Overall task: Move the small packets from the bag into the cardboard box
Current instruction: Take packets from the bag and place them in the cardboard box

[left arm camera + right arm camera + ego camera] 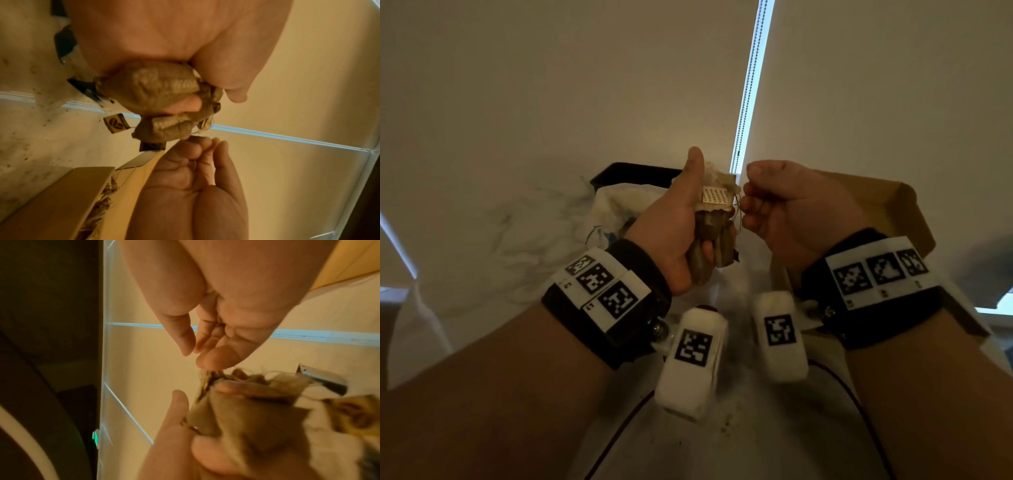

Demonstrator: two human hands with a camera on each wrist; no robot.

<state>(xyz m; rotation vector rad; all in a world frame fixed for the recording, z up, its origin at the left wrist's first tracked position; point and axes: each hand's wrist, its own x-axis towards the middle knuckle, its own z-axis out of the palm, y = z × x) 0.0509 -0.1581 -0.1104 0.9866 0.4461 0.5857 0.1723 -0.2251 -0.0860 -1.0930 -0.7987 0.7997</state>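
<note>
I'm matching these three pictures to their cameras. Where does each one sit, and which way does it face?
Head: looks forward and down at both forearms, left hand gripping tea bags, cardboard box.
Left wrist: looks along the palm at the tea bags; right hand beyond.
Right wrist: looks along right hand toward the left hand's grip.
All share the tea bags.

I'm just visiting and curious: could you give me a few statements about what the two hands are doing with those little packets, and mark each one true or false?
1. The left hand grips a bunch of small packets. True.
2. The right hand lies flat on the table. False: it is raised beside the bunch, its fingertips at the thin strings on the bunch's edge.
3. The cardboard box sits behind the right hand. True.
4. The cardboard box holds nothing. False: the left wrist view shows packets already inside.
5. The left thumb points upward. True.
</note>
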